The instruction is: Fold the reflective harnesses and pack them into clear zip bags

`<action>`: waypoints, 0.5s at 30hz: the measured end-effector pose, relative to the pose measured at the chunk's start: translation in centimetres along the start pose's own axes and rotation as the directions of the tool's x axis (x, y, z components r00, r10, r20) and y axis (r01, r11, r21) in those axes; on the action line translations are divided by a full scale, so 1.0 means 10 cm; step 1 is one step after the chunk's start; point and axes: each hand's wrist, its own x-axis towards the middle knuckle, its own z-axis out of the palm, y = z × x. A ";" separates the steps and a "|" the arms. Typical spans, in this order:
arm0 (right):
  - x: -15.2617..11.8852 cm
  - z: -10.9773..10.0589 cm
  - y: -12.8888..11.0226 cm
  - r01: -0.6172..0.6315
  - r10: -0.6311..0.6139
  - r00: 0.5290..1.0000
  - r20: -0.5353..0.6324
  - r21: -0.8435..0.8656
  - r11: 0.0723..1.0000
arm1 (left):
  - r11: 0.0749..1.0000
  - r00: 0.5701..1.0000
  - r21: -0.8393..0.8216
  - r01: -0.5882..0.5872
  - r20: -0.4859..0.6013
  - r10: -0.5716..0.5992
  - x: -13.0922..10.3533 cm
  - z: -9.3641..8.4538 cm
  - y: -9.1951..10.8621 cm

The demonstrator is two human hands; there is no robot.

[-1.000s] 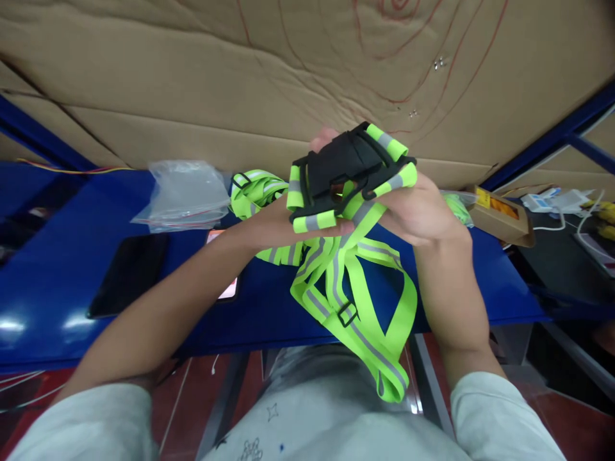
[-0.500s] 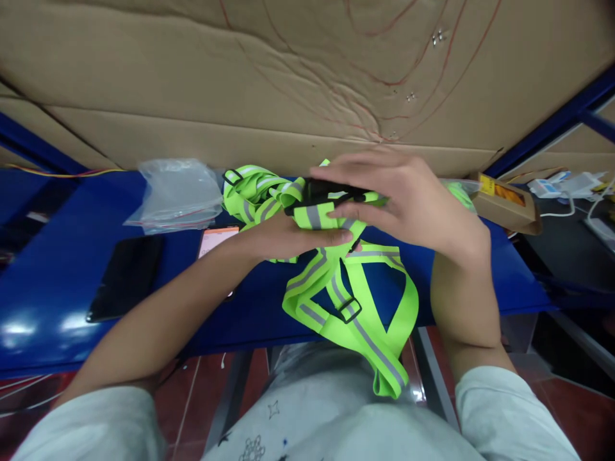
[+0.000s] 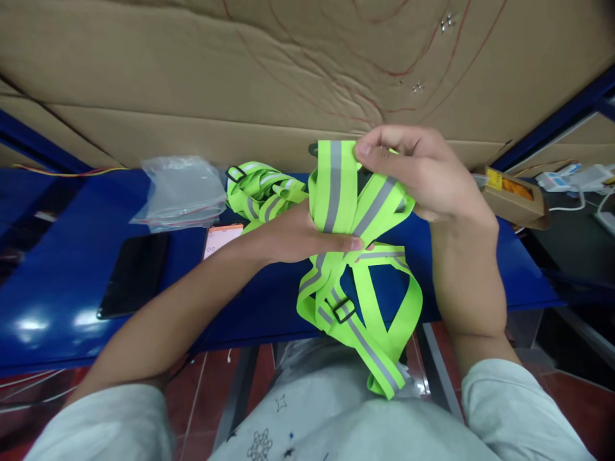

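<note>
A neon-green reflective vest point(image 3: 335, 192) made of elastic straps with grey stripes is bunched between my hands. My left hand point(image 3: 317, 238) is closed around its gathered middle, thumb across the front. The thumb and fingers of my right hand point(image 3: 408, 160) pinch the upper edge of the folded straps. Lower straps with a black slide buckle point(image 3: 344, 310) hang over the table's front edge toward my lap. Behind my left hand lies a heap of similar green straps point(image 3: 262, 192), partly covered by my wrist.
On the blue table point(image 3: 230, 307) are clear plastic bags point(image 3: 180, 192), a black tablet-like slab point(image 3: 134, 275) and a lit phone point(image 3: 221, 238), partly behind my left forearm. A small cardboard box point(image 3: 514, 198) stands at the right. Cardboard point(image 3: 192, 70) walls the back.
My right hand has gone from lying over the straps to pinching their top edge. The folded straps now stand upright and spread out above my left hand, which keeps its hold.
</note>
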 end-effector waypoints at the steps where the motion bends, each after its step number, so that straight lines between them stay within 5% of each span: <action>1: 0.02 0.01 0.02 0.010 -0.010 1.000 -0.001 0.042 0.999 | 0.999 0.999 0.020 -0.035 -0.017 0.036 0.00 0.00 -0.01; 5: 0.11 0.05 0.17 -0.017 0.005 0.996 0.086 0.138 0.990 | 0.992 0.994 0.088 -0.088 -0.063 0.093 0.00 0.01 -0.08; 10: 0.19 -0.02 0.30 0.032 -0.024 0.988 0.154 -0.053 0.998 | 0.979 0.994 0.201 -0.037 -0.098 0.057 0.03 -0.02 -0.19; 15: 0.08 -0.28 0.11 0.137 -0.079 0.969 0.232 -0.248 0.959 | 0.968 0.985 0.249 0.017 -0.171 0.026 0.05 -0.05 -0.21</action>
